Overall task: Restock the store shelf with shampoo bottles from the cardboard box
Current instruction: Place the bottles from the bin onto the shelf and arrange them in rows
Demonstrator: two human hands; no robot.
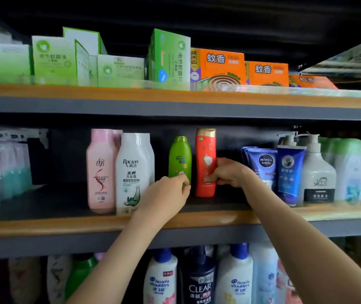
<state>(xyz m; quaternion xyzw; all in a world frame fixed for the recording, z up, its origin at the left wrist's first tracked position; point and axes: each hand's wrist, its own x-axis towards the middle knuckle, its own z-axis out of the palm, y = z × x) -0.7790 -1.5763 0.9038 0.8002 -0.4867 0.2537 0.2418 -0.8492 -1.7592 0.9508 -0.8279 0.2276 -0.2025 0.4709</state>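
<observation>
Standing upright far back on the dark board of the middle shelf (43,227), the green shampoo bottle (179,156) and the red shampoo bottle (206,154) sit side by side with a narrow gap between them. The left hand (168,191) closes its grip on the green bottle low down, fingers curled against its base. The right hand (228,172) wraps its grip round the red bottle's right side, thumb on the front label. Both forearms cross the shelf's wood-coloured front lip from near.

Left of the green bottle stand a matte pink bottle (100,170) and, touching it, a glossy white Racien bottle (132,172), both set nearer the lip. Just right of the red bottle, behind the right wrist, come dark blue Nivea Men tubes (265,165), a taller blue tube (289,172) and a squarish white pump bottle (316,172). Blurred pale packs fill the far left.

On the shelf above, green cartons (52,60) sit beside flat orange boxes (221,66) printed with a spiral coil. On the shelf below, rounded white Head & Shoulders bottles (162,279) with blue caps flank a dark Clear bottle (199,279).
</observation>
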